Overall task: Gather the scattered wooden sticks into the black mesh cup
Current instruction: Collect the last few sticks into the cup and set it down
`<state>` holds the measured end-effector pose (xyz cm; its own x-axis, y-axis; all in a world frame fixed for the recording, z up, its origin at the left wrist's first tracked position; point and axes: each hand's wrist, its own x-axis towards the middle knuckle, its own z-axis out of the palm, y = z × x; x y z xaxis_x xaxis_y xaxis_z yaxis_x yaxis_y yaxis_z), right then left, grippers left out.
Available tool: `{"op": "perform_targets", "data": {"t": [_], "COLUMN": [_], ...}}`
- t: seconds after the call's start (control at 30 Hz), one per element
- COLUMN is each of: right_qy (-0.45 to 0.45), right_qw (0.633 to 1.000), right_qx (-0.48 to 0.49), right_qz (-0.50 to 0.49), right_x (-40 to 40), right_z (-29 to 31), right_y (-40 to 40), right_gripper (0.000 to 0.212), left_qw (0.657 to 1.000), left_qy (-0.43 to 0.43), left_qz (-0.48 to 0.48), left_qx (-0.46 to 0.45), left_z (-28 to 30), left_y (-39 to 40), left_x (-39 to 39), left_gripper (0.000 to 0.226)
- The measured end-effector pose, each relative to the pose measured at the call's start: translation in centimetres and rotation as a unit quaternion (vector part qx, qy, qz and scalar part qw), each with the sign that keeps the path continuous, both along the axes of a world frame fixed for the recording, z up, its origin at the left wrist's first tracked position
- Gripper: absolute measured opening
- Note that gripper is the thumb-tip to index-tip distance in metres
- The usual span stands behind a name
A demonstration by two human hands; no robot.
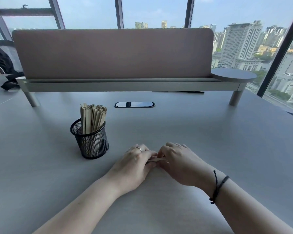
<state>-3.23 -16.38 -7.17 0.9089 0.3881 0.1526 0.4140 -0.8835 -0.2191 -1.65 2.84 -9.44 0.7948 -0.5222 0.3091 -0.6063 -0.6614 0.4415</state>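
Standing left of the table's (210, 132) middle, the black mesh cup (90, 141) holds upright wooden sticks (93, 117). Toward the near edge, the left hand (134, 164) and right hand (178, 161) meet, both pinching a few loose sticks (156, 160) between curled fingers.

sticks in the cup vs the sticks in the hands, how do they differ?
The sticks in the black mesh cup stand near upright; the sticks in the hands lie roughly flat just above the table. The cup sticks form a large, plainly visible bundle; the held ones are few and mostly hidden between the left hand and right hand. Both look like the same pale wood.
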Motion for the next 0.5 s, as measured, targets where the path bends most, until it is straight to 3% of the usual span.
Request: {"op": "perform_targets", "data": {"t": [0.27,0.5], "right_qy": [-0.030,-0.018], "right_qw": [0.998,0.997], "right_qx": [-0.008,0.065], "right_qz": [0.046,0.048], "right_x": [0.13,0.25], "right_z": [-0.08,-0.09], "right_y": [-0.13,-0.13], "right_gripper": [0.025,0.023], "left_qw": [1.000,1.000], "left_qy": [0.001,-0.002], "left_qz": [-0.010,-0.011], "left_qx": [-0.017,-0.019], "left_z": [0.10,-0.16], "left_y": [0.44,0.35], "left_x": [0.27,0.51], "left_gripper": [0.023,0.022]}}
